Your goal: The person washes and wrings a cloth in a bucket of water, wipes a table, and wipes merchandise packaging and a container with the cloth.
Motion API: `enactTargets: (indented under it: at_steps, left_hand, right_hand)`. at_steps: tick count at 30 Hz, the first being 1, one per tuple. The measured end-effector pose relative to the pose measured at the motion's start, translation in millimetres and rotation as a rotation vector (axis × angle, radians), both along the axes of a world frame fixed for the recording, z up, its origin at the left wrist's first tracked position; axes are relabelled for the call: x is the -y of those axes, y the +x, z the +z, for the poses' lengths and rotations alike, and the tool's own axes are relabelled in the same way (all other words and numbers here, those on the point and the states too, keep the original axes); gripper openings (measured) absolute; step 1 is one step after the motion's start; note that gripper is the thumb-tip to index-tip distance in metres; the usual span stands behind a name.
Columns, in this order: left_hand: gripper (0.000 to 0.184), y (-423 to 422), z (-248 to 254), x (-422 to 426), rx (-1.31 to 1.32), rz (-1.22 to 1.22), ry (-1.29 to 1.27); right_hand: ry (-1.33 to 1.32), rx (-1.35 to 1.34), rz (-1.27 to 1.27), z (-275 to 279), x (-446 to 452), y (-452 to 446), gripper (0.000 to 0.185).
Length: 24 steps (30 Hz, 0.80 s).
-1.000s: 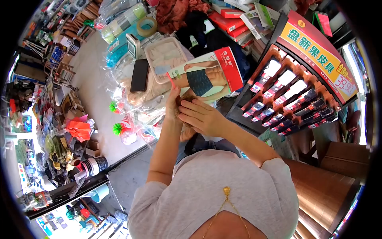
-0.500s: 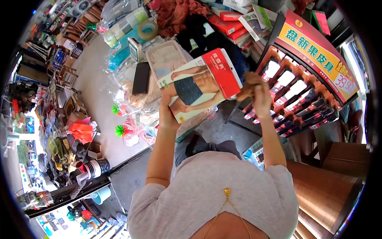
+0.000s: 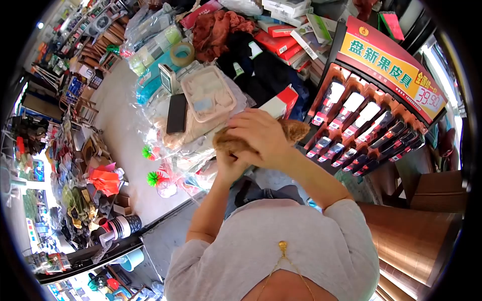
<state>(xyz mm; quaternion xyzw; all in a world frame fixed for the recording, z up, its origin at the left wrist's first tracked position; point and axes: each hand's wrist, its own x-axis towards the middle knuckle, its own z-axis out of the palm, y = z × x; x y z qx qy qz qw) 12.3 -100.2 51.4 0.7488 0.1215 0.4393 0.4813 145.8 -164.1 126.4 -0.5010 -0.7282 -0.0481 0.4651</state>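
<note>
A brown, fuzzy-looking cloth point(image 3: 296, 131) is bunched between my two hands in front of the goods-covered table. My left hand point(image 3: 230, 168) is closed on its near left part, fingers mostly hidden. Over the top lies my right hand point(image 3: 263, 134), its fingers curved around the cloth. Just beyond my hands is the red and white underwear box point(image 3: 282, 103), largely covered by my right hand and the cloth. A clear plastic tub point(image 3: 208, 93) stands past my left hand, with a black phone point(image 3: 176, 113) beside it.
A roll of tape point(image 3: 182, 53), dark clothing point(image 3: 261, 67) and a rust-red cloth point(image 3: 216, 32) lie farther back. To the right stands a belt display rack point(image 3: 371, 100) with a price sign. Stacked boxes point(image 3: 281, 42) are at the back.
My left hand has let go of the underwear box, which now lies beyond my hands. My right hand has brought the brown cloth leftward, and both hands are on it.
</note>
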Motion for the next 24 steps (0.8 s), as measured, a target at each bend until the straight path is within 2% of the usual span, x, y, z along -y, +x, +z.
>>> enactTargets:
  at_steps: [2, 4, 5, 7, 8, 10, 13, 14, 16, 17, 18, 19, 21, 22, 23, 24]
  left_hand:
    - [0.038, -12, 16, 15, 0.049, 0.004, -0.460]
    - [0.030, -21, 8, 14, -0.033, 0.025, -0.332]
    - [0.032, -24, 17, 17, -0.036, -0.023, -0.413]
    - [0.032, -26, 12, 20, -0.019, -0.028, -0.403]
    - [0.032, -26, 9, 21, -0.006, -0.036, -0.392]
    - [0.032, -22, 6, 20, 0.005, -0.044, -0.419]
    - [0.038, -17, -2, 10, -0.046, -0.047, -0.323]
    - [0.038, -16, 1, 10, -0.023, 0.040, -0.301]
    - [0.038, -15, 15, 20, 0.106, 0.038, -0.442]
    - [0.038, -22, 20, 22, 0.020, 0.037, -0.554]
    - [0.039, -26, 11, 15, 0.029, 0.137, -0.533]
    - [0.037, -28, 21, 18, 0.096, 0.109, -0.576]
    - [0.036, -34, 38, 23, 0.173, 0.092, -0.615]
    - [0.038, -39, 43, 22, 0.216, 0.126, -0.711]
    - [0.040, -45, 46, 18, 0.263, 0.158, -0.803]
    - [0.036, -57, 27, 7, 0.261, 0.189, -0.823]
  right_hand:
    - [-0.020, -0.211, -0.134, -13, 4, 40, 0.029]
    - [-0.010, -0.140, -0.424, -40, 5, 79, 0.024]
    - [-0.056, -0.248, -0.451, -58, 7, 94, 0.024]
    - [-0.102, -0.415, -0.561, -75, 10, 97, 0.023]
    - [-0.096, -0.415, -0.569, -68, 11, 90, 0.023]
    - [0.008, -0.409, -0.378, -51, 12, 68, 0.023]
    - [0.096, -0.247, -0.137, -32, 12, 8, 0.025]
    - [0.119, -0.174, -0.099, -23, 12, -2, 0.026]
    - [0.138, -0.124, -0.149, -17, 14, 8, 0.026]
    - [0.139, -0.076, -0.167, -14, 13, 12, 0.026]
    - [0.150, -0.009, -0.296, -8, 15, 25, 0.026]
    - [0.158, 0.058, -0.421, -4, 19, 43, 0.026]
    - [0.110, -0.328, -0.572, -38, 19, 78, 0.022]
    - [-0.038, -0.819, -0.450, -50, 24, 90, 0.024]
    - [0.049, -1.004, -0.465, -50, 31, 98, 0.029]
    - [0.086, -1.402, -0.394, -62, 38, 110, 0.037]
